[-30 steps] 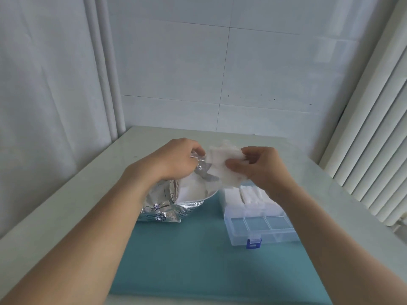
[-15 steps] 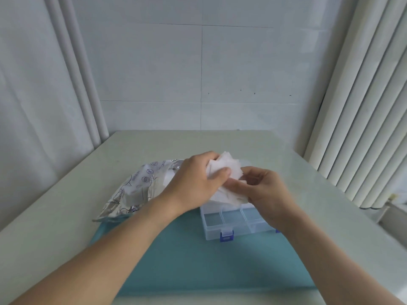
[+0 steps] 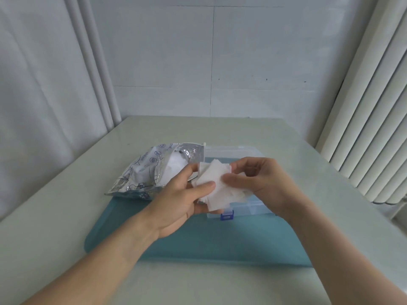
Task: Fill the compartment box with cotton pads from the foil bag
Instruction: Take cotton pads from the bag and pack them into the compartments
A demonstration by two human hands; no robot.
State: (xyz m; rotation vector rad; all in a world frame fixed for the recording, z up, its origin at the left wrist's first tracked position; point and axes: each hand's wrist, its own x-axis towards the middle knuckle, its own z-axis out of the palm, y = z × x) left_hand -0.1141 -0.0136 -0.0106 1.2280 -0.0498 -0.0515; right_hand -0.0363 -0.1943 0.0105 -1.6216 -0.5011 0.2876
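A loose stack of white square cotton pads [image 3: 217, 183] is held between both hands above the clear compartment box [image 3: 248, 209]. My left hand [image 3: 178, 201] cups the stack from below, thumb pressed on top. My right hand [image 3: 262, 183] pinches the stack's right side with thumb and fingers. The box has a blue latch [image 3: 226, 216] at its front and its open lid [image 3: 231, 150] lies behind the hands. The silver foil bag [image 3: 152, 170] lies open to the left, more white pads showing in its mouth. Most of the box's compartments are hidden by the pads and hands.
Bag and box rest on a teal mat [image 3: 198, 241] on a pale tabletop [image 3: 66, 216]. A tiled wall stands behind, a curtain [image 3: 44, 95] at the left, and a white ribbed radiator [image 3: 370, 128] at the right.
My left hand let go of the foil bag and came over to the pads; both hands now hold the stack lower, over the box. The bag lies flat on the table.
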